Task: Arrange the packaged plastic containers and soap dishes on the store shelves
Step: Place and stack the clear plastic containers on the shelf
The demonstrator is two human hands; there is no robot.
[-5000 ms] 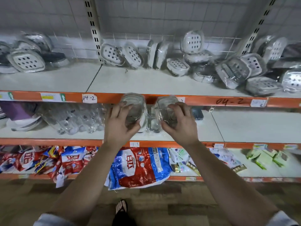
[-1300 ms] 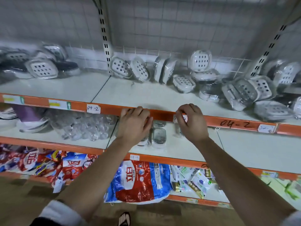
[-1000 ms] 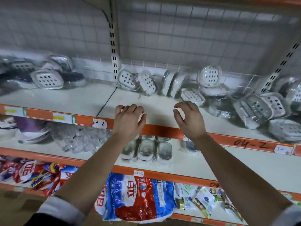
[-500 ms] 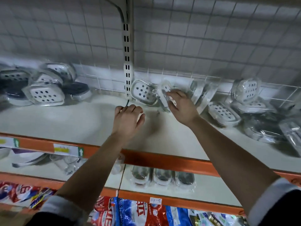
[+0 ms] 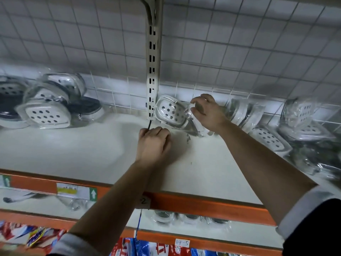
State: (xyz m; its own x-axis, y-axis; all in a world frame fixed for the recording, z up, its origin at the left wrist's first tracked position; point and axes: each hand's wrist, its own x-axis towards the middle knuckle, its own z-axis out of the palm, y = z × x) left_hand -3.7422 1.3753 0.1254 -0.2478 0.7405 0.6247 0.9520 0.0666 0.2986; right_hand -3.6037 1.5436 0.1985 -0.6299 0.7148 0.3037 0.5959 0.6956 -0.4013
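Observation:
On the top shelf [image 5: 73, 148] a wrapped white soap dish [image 5: 170, 112] with round holes leans against the back wall beside the slotted upright. My right hand [image 5: 208, 113] grips the plastic wrap of a second wrapped soap dish [image 5: 194, 127] right next to it; that dish is mostly hidden by my fingers. My left hand [image 5: 155, 143] rests on the shelf just in front of the leaning dish, fingers loosely curled, holding nothing.
More wrapped soap dishes are piled at the far left [image 5: 46, 113] and stand or lie along the right [image 5: 269, 139]. The slotted upright [image 5: 152, 71] rises at the back. Below the orange shelf edge [image 5: 203, 202], clear packaged containers [image 5: 164, 215] sit in a row.
Both hands left the clear containers on the lower shelf and rose to the top shelf. My right hand reached the back and took hold of a wrapped soap dish; the view tilted upward.

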